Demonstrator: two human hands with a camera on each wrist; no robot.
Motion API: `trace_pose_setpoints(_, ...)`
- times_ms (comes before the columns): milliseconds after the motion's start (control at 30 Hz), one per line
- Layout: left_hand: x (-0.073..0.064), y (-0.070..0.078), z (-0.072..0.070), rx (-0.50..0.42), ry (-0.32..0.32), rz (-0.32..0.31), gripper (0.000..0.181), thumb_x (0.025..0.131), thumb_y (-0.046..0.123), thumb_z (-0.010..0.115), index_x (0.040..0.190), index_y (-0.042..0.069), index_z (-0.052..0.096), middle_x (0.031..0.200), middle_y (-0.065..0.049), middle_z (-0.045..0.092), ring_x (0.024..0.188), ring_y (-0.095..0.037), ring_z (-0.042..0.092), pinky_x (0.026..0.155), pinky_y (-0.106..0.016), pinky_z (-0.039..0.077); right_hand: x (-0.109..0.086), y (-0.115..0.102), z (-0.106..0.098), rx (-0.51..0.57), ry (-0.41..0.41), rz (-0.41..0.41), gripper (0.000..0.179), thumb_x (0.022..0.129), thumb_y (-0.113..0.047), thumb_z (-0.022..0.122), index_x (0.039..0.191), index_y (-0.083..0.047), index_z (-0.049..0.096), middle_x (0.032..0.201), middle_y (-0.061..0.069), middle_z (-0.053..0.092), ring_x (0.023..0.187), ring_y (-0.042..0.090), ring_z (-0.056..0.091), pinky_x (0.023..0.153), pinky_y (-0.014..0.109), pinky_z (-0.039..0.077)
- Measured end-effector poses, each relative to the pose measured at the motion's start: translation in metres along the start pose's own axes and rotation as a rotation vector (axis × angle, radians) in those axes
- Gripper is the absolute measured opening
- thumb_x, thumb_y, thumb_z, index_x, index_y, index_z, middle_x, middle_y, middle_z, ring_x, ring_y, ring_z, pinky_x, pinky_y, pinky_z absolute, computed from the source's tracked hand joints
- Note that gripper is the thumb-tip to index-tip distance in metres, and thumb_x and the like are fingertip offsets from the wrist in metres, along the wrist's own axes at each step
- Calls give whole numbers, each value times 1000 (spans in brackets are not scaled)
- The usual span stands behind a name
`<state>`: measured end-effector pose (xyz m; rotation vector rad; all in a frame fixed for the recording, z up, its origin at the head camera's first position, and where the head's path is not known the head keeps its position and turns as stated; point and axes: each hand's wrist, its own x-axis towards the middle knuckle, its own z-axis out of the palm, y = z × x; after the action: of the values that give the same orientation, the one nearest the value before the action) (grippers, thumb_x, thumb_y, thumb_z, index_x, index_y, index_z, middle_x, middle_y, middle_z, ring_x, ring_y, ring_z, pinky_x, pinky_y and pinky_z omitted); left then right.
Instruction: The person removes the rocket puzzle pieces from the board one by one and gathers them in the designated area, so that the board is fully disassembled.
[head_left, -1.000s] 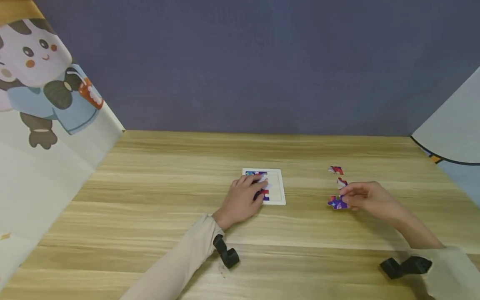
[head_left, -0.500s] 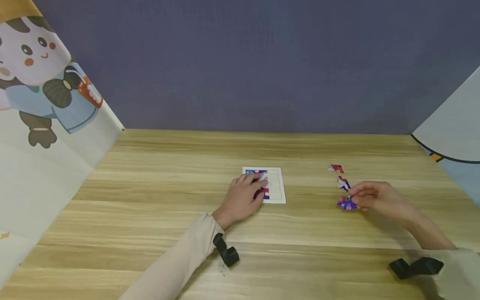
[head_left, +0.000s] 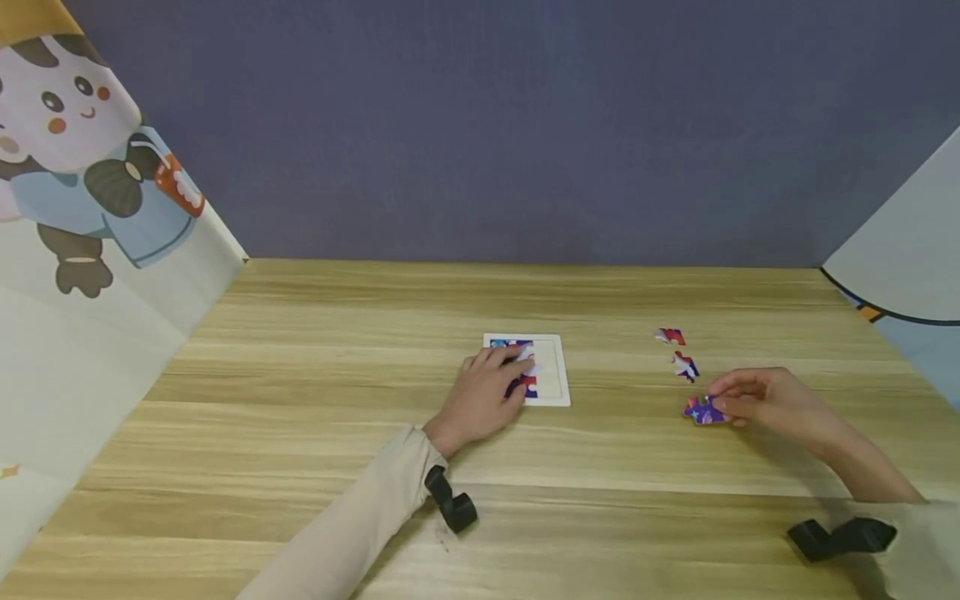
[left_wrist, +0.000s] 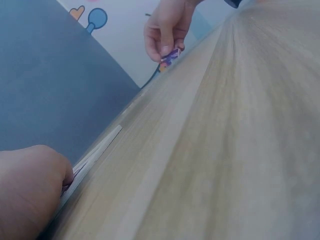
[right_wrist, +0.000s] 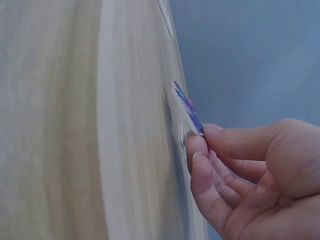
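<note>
My left hand [head_left: 483,396] rests palm down on the left part of a white-framed puzzle tray [head_left: 558,375], its fingers spread over fitted pieces. The right part of the tray shows its pale bare base. With thumb and fingers my right hand [head_left: 780,408] pinches a purple puzzle piece [head_left: 703,411] with a star on it. In the right wrist view that piece [right_wrist: 187,107] is held tilted above the table by its edge. Beyond it on the table lie two loose pieces, a red and white puzzle piece [head_left: 671,337] and a white, red and purple puzzle piece [head_left: 684,367].
The wooden table [head_left: 360,333] ends at a dark blue-grey wall [head_left: 525,133] behind. Panels with cartoon prints stand at the left [head_left: 97,208] and right. Black camera mounts [head_left: 453,504] sit at both wrists.
My right hand has moved right and slightly toward me with the purple puzzle piece, uncovering more of the loose piece behind it. My left hand stays on the tray.
</note>
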<state>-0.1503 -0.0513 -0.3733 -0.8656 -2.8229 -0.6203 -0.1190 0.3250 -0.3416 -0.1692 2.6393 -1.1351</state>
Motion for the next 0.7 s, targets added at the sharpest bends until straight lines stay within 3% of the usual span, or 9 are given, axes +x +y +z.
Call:
trace_pose_setpoints(300, 0, 0, 0, -10, -5, 0, 41, 94, 25, 51, 134, 16, 56, 142, -6, 49, 127, -25, 45, 101, -45, 38, 4, -1, 3, -53, -11, 38, 24, 91, -5, 59, 109, 11, 60, 94, 10, 65, 71, 5, 59, 62, 25, 55)
trace_pose_setpoints(700, 0, -1, 1, 0, -7, -2, 41, 94, 26, 50, 134, 16, 56, 142, -5, 49, 127, -24, 45, 101, -44, 38, 6, -2, 2, -101, 7, 17, 19, 89, 0, 57, 105, 9, 60, 89, 10, 63, 69, 6, 58, 61, 25, 55)
